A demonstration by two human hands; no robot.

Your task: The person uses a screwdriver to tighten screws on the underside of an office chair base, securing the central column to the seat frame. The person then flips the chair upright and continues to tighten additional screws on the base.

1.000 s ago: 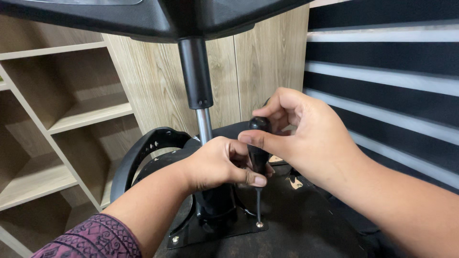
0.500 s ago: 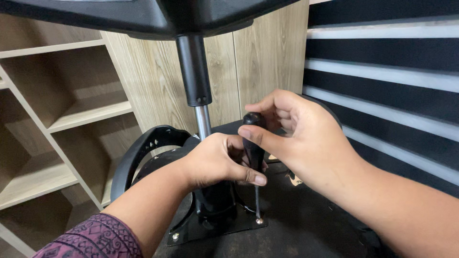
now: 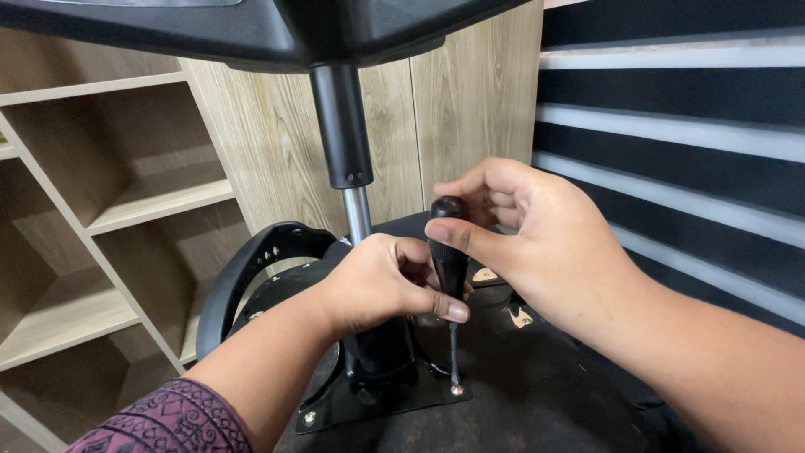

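At the centre of the frame a black-handled screwdriver (image 3: 449, 243) is held upright, its tip seated in a screw (image 3: 457, 389) at the corner of the black mounting plate (image 3: 335, 407). The lower handle is grasped by the left hand (image 3: 377, 281) for steadiness; the top is pinched by the right hand (image 3: 537, 243), thumb across it, for turning

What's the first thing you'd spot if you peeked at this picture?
Two hands meet in the middle around a black screwdriver: the left hand grips low on its handle and the right hand pinches the top. Its tip stands on a screw at the corner of a black metal plate. Just behind rises a shiny pole up to the black chair base overhead.
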